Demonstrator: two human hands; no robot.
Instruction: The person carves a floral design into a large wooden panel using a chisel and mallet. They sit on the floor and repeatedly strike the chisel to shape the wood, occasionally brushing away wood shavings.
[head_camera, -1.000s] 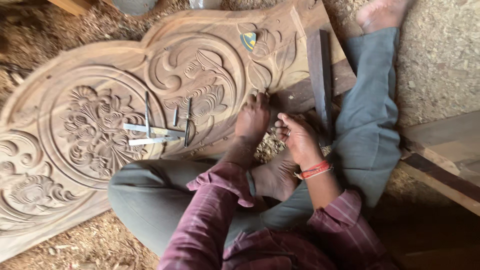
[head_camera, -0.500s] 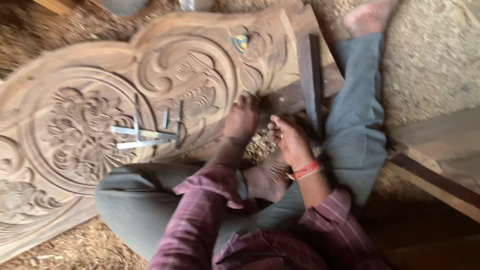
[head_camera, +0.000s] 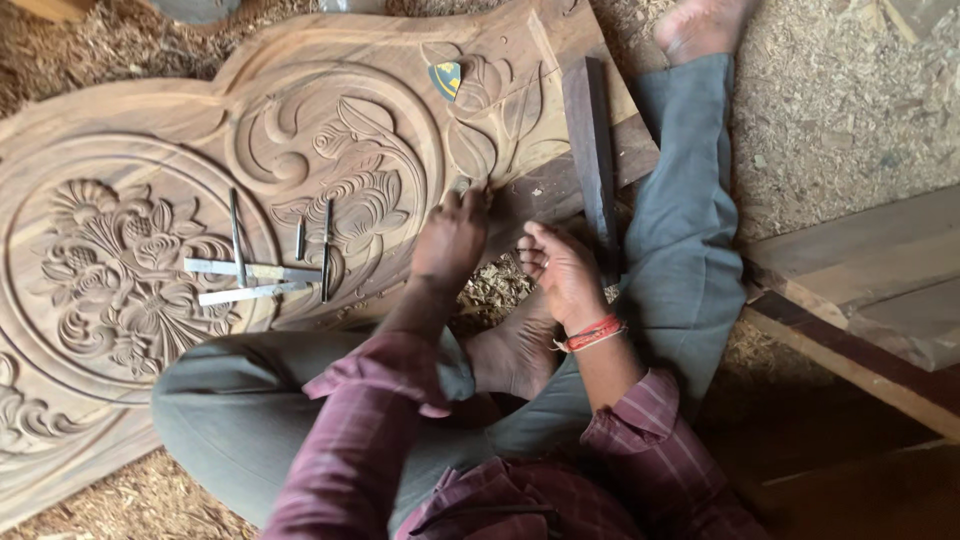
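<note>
Carved panel (head_camera: 150, 130): large wooden board, flat on the shavings-covered ground; round flower medallion at its left, scrolls and leaves towards its right; landmark for all below.
Flower medallion (head_camera: 115, 275): left part of the panel, deep relief of blossoms inside a ring.
Chisels (head_camera: 255, 270): loose bunch of slim metal tools lying on the panel, just right of the medallion; two flat pale blades crosswise, several thin dark shafts upright across them; untouched by either hand.
Small patch (head_camera: 446, 78): yellow and dark shield-shaped bit, on the panel's upper right, above the leaf carving.
Left hand (head_camera: 452, 240): back turned up, fingertips pressed on the panel's lower right edge, near the leaf carving; fingers bent onto the wood, nothing seen clasped inside; whether some small tool sits under the fingertips, cannot tell.
Wood chips (head_camera: 492, 285): small heap just off the panel's lower edge, between the two hands and above a bare foot.
Right hand (head_camera: 560, 272): just right of the left hand, off the panel's edge; palm turned up, fingers curled loosely inward, nothing seen held in it; red thread bands at the wrist.
Dark wooden bar (head_camera: 592, 150): long narrow piece, standing lengthwise across the panel's right end, just beyond the right hand, not gripped.
Grey trouser leg (head_camera: 680, 220): stretched along the panel's right end, bare foot at top.
Planks (head_camera: 860, 270): well right of the panel, on sawdust.
</note>
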